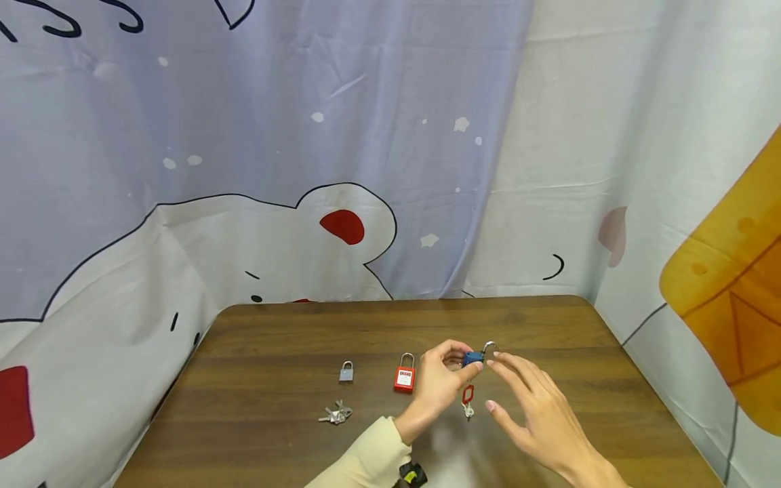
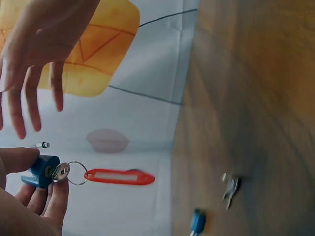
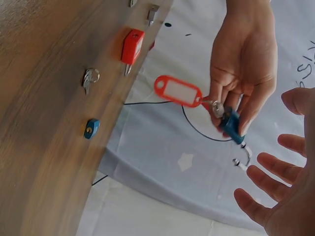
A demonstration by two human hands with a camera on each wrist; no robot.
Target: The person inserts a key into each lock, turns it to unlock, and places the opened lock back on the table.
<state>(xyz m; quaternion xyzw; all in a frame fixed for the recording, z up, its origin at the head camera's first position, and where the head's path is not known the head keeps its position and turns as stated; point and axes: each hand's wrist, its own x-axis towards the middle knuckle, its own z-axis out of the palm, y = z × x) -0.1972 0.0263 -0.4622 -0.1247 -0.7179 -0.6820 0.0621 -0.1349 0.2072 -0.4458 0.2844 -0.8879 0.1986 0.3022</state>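
Observation:
My left hand [image 1: 436,383] pinches the body of a blue padlock [image 1: 472,358] between thumb and fingers, above the table. Its metal shackle [image 3: 248,155] stands swung out, with one end free. A key [image 2: 61,172] sits in the lock, and a red key tag [image 3: 179,91] hangs from its ring. My right hand [image 1: 533,407] is beside the shackle, fingers spread and holding nothing; in the left wrist view its fingertips are apart from the lock. Another blue padlock [image 3: 91,128] lies on the table, hidden in the head view.
On the wooden table [image 1: 262,352] are a red padlock [image 1: 404,379], a small grey padlock [image 1: 346,373] and a bunch of keys [image 1: 336,413] to the left. More keys [image 3: 88,81] lie near the second blue padlock. A printed curtain [image 1: 427,169] hangs behind the table.

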